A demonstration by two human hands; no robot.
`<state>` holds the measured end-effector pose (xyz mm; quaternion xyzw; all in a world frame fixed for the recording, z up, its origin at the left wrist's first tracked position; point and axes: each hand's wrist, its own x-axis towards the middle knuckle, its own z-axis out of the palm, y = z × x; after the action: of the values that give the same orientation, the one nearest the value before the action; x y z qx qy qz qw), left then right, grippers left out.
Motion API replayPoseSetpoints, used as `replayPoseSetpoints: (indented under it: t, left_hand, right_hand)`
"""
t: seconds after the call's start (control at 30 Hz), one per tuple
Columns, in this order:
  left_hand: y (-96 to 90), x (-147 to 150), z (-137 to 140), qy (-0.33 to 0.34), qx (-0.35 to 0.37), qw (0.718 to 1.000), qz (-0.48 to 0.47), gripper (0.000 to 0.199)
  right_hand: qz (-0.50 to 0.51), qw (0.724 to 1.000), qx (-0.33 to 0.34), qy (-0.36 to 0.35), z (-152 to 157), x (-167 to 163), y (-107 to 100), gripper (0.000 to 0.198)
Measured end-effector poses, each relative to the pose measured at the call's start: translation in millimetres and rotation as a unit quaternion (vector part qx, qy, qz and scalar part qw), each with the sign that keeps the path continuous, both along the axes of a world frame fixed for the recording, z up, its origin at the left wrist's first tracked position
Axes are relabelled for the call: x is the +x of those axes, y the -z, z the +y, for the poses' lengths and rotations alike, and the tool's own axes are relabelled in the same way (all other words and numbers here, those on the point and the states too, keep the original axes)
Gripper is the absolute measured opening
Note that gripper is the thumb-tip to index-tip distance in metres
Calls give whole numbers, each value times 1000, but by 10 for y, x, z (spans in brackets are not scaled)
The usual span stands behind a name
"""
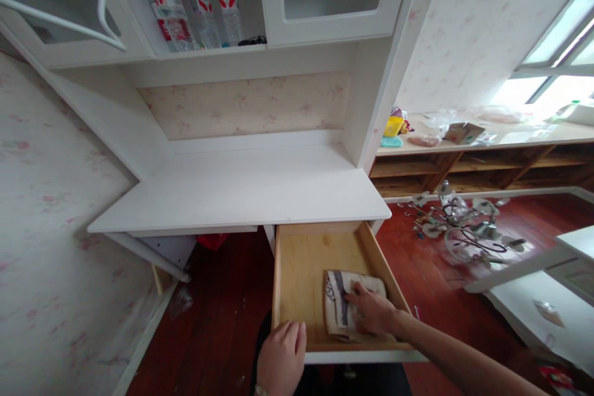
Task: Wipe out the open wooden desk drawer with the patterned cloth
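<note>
A wooden drawer (301, 272) is pulled out below the right part of the white desk (260, 189). Inside it, towards the front right, lies a folded beige cloth (333, 306) with a dark stripe and some dark print. My right hand (371, 309) is on this cloth, fingers bent against it and pressing it to the drawer bottom; part of the cloth is hidden under the palm. At the drawer's front left corner, my left hand (284, 352) has its fingers curled over the edge.
Plastic bottles (204, 6) stand in the open cabinet above the desk. A white metal rack (104, 0) juts in at upper left. On the red wooden floor (213, 315) to the right lies a chandelier (468, 229), near a low shelf (492, 148) with bags and a box on top.
</note>
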<state>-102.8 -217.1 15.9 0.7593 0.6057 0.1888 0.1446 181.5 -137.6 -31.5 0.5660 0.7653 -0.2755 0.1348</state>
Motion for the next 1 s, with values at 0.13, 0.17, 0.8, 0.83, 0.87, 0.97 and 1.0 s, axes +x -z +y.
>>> replayPoseSetpoints:
  t: [0.13, 0.17, 0.8, 0.83, 0.87, 0.97, 1.0]
  left_hand:
    - [7, -176, 41, -54, -10, 993, -105, 43]
    - [15, -197, 46, -62, -6, 993, -103, 43]
    - [461, -152, 46, -81, 141, 982, 98, 36]
    - [483, -149, 49, -85, 145, 981, 95, 37]
    - [501, -148, 52, -89, 145, 981, 91, 38]
    - [526, -150, 55, -103, 128, 983, 78, 40]
    - [527, -151, 54, -105, 121, 984, 75, 40]
  right_hand:
    - [-24, 999, -22, 20, 181, -163, -58, 85]
    - [-26, 999, -22, 25, 230, -234, -69, 86]
    - [-18, 993, 115, 2, 815, -1686, 229, 74]
    - [-23, 992, 121, 18, 900, -1676, 219, 71]
    - [-27, 991, 126, 31, 978, -1659, 209, 69]
    - [-38, 989, 127, 59, 1137, -1567, 197, 66]
    - [-41, 990, 121, 61, 1162, -1519, 200, 66]
